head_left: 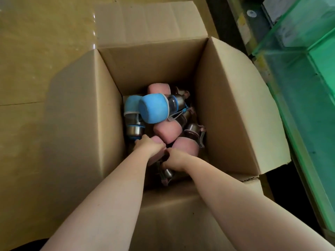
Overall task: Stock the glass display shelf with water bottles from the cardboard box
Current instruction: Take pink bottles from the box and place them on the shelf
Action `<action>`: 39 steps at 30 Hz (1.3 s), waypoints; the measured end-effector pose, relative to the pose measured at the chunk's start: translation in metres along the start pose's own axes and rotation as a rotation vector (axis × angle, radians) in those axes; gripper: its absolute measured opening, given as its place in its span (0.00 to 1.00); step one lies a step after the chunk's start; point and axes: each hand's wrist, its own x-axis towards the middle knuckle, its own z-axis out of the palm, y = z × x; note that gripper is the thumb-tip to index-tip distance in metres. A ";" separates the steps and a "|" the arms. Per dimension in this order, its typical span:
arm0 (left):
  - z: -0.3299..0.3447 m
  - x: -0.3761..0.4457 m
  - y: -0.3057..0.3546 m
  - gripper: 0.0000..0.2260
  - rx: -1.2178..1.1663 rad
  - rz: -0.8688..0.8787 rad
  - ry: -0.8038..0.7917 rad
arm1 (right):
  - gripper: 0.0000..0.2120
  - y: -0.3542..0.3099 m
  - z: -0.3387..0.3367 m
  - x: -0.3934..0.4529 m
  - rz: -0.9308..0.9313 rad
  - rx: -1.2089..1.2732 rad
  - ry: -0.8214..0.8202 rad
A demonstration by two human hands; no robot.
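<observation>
An open cardboard box (223,98) stands on the floor, and both my arms reach down into it. Several water bottles with soft sleeves and steel caps lie jumbled at its bottom: a blue-sleeved bottle (154,110) on top, another blue one (131,107) to its left, and pink ones (167,129) around them. My left hand (148,146) grips a pink bottle (156,140) near the box's left wall. My right hand (175,161) curls round another bottle whose steel cap (168,173) shows below it; its body is hidden under the hand.
The green-tinted glass display shelf (299,57) runs along the right side, close to the box's right flap (253,113). The box's flaps are folded outward on all sides. Yellowish floor (36,42) lies to the left and beyond the box.
</observation>
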 end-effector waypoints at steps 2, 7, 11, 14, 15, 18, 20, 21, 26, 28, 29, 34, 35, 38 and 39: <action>0.002 0.006 0.002 0.39 -0.044 -0.031 0.007 | 0.19 0.002 -0.001 0.000 -0.012 0.007 0.005; 0.007 0.019 0.005 0.47 -0.161 -0.133 0.061 | 0.16 0.013 0.008 0.006 -0.002 0.004 -0.007; 0.007 0.025 0.006 0.48 -0.189 -0.196 0.026 | 0.16 0.011 0.007 0.004 -0.021 0.018 0.021; 0.005 0.022 0.008 0.48 -0.197 -0.184 0.017 | 0.16 0.011 0.001 0.003 -0.021 -0.020 0.038; 0.004 0.019 0.009 0.48 -0.176 -0.167 0.027 | 0.15 0.011 -0.001 0.003 -0.019 -0.048 0.049; -0.002 0.003 0.011 0.47 -0.024 -0.096 0.054 | 0.15 0.011 -0.004 0.002 0.018 -0.097 0.088; -0.009 -0.012 0.012 0.45 0.092 -0.037 0.075 | 0.14 0.016 -0.001 0.007 0.062 -0.088 0.129; -0.013 -0.020 0.012 0.44 0.135 -0.010 0.090 | 0.13 0.019 0.000 0.011 0.079 -0.084 0.169; -0.050 -0.061 0.010 0.42 0.152 0.094 0.167 | 0.11 0.020 -0.008 0.000 0.188 -0.070 0.187; -0.067 -0.079 0.012 0.41 0.062 0.137 0.224 | 0.10 0.020 -0.013 -0.009 0.268 0.092 0.030; -0.075 -0.088 0.014 0.41 0.006 0.169 0.260 | 0.11 0.019 -0.015 -0.015 0.291 0.171 -0.014; -0.098 -0.126 0.033 0.36 -0.373 0.428 0.376 | 0.25 0.000 -0.028 -0.053 0.167 0.817 0.023; -0.102 -0.132 0.038 0.35 -0.437 0.474 0.406 | 0.25 -0.005 -0.032 -0.056 0.118 1.024 0.013; -0.111 -0.149 0.046 0.33 -0.604 0.578 0.498 | 0.27 -0.029 -0.044 -0.072 -0.050 1.438 -0.001; -0.112 -0.156 0.048 0.32 -0.651 0.603 0.518 | 0.29 -0.038 -0.049 -0.080 -0.118 1.538 -0.033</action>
